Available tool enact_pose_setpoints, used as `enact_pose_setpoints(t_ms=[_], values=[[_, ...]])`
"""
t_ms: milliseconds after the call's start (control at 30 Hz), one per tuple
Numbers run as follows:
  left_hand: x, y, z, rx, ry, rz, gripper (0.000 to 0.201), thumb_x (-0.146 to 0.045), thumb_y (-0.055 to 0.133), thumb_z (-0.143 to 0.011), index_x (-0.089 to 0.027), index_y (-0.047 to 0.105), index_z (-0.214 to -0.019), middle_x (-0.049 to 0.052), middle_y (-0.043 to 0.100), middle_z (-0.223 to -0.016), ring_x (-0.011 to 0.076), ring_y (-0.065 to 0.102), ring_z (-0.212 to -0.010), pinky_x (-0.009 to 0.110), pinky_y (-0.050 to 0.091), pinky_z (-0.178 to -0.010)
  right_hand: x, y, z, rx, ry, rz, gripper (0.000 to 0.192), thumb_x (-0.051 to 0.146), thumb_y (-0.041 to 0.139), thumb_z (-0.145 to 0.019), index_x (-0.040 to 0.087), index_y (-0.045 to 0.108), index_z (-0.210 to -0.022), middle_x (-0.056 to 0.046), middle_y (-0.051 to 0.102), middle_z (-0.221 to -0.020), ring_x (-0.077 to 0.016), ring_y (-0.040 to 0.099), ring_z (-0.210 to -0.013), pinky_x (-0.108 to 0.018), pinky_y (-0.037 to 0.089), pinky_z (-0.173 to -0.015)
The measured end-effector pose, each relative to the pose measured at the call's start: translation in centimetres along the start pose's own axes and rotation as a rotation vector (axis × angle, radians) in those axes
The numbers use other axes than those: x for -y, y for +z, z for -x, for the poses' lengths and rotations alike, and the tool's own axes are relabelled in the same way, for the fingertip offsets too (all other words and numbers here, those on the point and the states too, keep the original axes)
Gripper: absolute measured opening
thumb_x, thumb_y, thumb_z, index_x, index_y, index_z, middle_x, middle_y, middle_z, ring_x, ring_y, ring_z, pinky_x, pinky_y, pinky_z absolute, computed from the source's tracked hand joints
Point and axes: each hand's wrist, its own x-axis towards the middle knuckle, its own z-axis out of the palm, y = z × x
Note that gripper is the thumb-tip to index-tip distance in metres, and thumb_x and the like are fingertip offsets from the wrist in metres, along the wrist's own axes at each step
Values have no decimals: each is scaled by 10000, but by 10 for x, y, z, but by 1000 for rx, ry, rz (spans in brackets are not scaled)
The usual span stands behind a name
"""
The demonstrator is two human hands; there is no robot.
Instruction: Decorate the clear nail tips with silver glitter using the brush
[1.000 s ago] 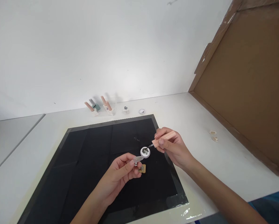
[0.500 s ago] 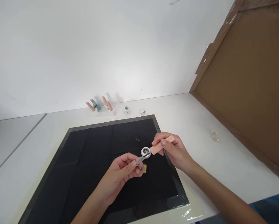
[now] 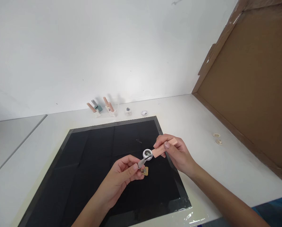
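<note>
My left hand (image 3: pixel 122 171) pinches a long grey false nail (image 3: pixel 141 163) between thumb and fingers, its tip pointing up and right. In my right hand (image 3: pixel 178 154) is a nail polish brush with a pink, square handle (image 3: pixel 163 149), held like a pen. Its dark bristles meet the nail near the tip; whether they press on it I cannot tell. Just behind lies a small round white pot (image 3: pixel 144 152) with dark, shiny contents. A small yellowish piece (image 3: pixel 146 171) shows by my left fingertips, partly hidden by them.
A black mat (image 3: pixel 96 170) lies taped on the white table. Along its back stand several nail polish bottles (image 3: pixel 111 110), a small clear jar (image 3: pixel 128 111) and a round lid (image 3: pixel 144 113). Two small cream pieces (image 3: pixel 218 142) lie at right, near a brown cardboard panel (image 3: pixel 249 78).
My right hand and the brush have shifted very slightly to the right. The left hand keeps the false nail in nearly the same place.
</note>
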Motion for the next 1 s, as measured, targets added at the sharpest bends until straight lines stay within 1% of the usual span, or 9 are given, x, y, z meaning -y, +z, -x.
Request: enact_pose_setpoints(t_ms=[167, 300, 467, 600, 800, 1000], values=[[1, -1, 0, -1, -2, 4, 65, -208, 724, -770, -147, 702, -770, 12, 725, -745, 79, 639, -645, 190, 519, -688, 4, 1, 0, 21, -7, 34, 256, 421, 566, -878, 207, 695, -822, -1, 599, -703, -83, 508, -590, -198, 390, -538], [0, -1, 2, 0, 10, 19, 107, -218, 775, -711, -148, 705, -753, 12, 721, -726, 90, 639, -644, 196, 519, -679, 5, 2, 0, 25, 1, 39, 265, 408, 568, -880, 198, 699, -786, 1, 587, -674, -83, 516, -570, -202, 410, -539], [-2, 0, 3, 12, 17, 23, 104, -199, 790, -689, -164, 710, -745, -1, 718, -739, 89, 646, -652, 180, 513, -658, 0, 2, 1, 84, -34, 20, 247, 394, 564, -884, 203, 703, -812, -12, 591, -694, -102, 520, -589, -217, 400, -520], [-1, -1, 2, 6, 18, 17, 110, -202, 793, -684, -170, 707, -744, -8, 704, -741, 92, 645, -658, 187, 514, -660, 0, 3, 1, 112, -26, 27, 252, 401, 576, -874, 197, 706, -805, -11, 575, -677, -109, 519, -597, -225, 378, -514], [-2, 2, 3, -9, 19, 21, 123, -195, 813, -650, -170, 709, -711, -15, 675, -750, 99, 635, -664, 208, 515, -664, 6, 7, 1, 103, 20, 89, 280, 412, 575, -869, 180, 696, -771, -16, 571, -674, -108, 497, -581, -236, 374, -520], [-3, 4, 3, 13, 20, 6, 106, -182, 816, -640, -166, 721, -683, -20, 643, -732, 98, 624, -662, 208, 513, -662, 7, 7, 0, 89, 40, 91, 284, 417, 577, -865, 180, 683, -751, -22, 586, -689, -109, 499, -579, -237, 385, -517]])
